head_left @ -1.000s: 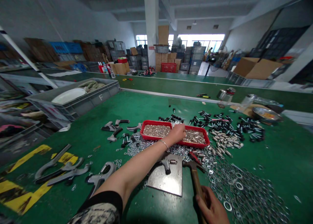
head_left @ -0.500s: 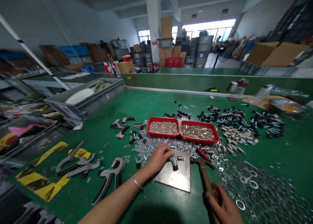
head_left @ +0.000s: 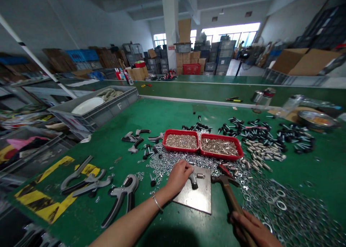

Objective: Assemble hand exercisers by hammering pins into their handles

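Observation:
My left hand (head_left: 180, 176), with a bracelet at the wrist, has its fingers closed on a grey handle piece (head_left: 194, 182) with a dark end. That piece rests on a flat metal plate (head_left: 196, 201); the fingers hide its upper part. A small coil spring (head_left: 200, 175) lies beside it on the plate. In my right hand (head_left: 252, 226) is the wooden handle of a claw hammer (head_left: 230, 193), wrapped by my fingers. The hammer's head is low, just past the plate's right edge. Left of my forearm lies a hand grip exerciser (head_left: 124, 194) with two grey-and-black handles.
Two red trays (head_left: 221, 155) of small metal pins stand behind the plate, amid scattered washers (head_left: 294, 207). Black-headed bolts (head_left: 251, 129) and metal sleeves (head_left: 263, 155) lie farther right. More grey handle pieces (head_left: 81, 178) lie left. A grey crate (head_left: 119, 104) borders the green table.
My right hand has shifted slightly right with the hammer. My left hand keeps its hold on the grey handle piece, nearly in place.

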{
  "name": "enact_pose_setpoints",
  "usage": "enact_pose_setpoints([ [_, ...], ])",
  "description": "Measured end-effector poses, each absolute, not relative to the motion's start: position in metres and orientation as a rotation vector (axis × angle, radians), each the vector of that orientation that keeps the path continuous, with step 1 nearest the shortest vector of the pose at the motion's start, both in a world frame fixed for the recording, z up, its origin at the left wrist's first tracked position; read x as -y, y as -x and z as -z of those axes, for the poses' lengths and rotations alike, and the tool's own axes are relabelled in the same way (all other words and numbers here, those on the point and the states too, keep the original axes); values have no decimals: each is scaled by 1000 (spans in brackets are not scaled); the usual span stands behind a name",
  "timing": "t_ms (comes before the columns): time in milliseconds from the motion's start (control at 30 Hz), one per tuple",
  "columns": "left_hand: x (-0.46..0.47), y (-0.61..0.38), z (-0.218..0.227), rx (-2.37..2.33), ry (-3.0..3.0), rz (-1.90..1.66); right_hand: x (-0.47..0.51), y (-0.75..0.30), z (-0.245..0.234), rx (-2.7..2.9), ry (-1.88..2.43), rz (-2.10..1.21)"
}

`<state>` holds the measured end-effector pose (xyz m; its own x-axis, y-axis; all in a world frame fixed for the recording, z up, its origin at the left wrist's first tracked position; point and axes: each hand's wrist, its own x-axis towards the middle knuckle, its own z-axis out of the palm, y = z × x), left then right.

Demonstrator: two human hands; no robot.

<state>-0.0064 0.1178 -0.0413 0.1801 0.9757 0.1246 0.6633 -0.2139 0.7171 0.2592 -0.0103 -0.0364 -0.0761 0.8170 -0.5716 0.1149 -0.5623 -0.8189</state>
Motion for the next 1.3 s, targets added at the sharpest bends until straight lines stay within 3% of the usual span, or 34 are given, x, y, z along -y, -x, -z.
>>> enact_pose_setpoints([
  [233,-119,9,27,-1287,-2700,-512,2,-264,19,1127,1658,-1692],
  [333,-119,10,23,-1262,-2781,-478,-7,-264,6,1438,1728,-1449],
  [500,-117,11,25,-1396,-2536,-590,-26,-256,-21,1770,1734,-1122],
  [700,-114,11,24,-1362,-2606,-482,-35,-250,-15,1852,1715,-1147],
  [1000,-85,10,37,-1527,-2150,-535,-23,-229,-41,1912,1680,-1029],
  [1200,-87,10,37,-1491,-2099,-573,-43,-217,-18,2031,1722,-1183],
  [1300,-86,10,41,-1483,-2092,-604,-41,-214,-11,1965,1689,-1110],
])
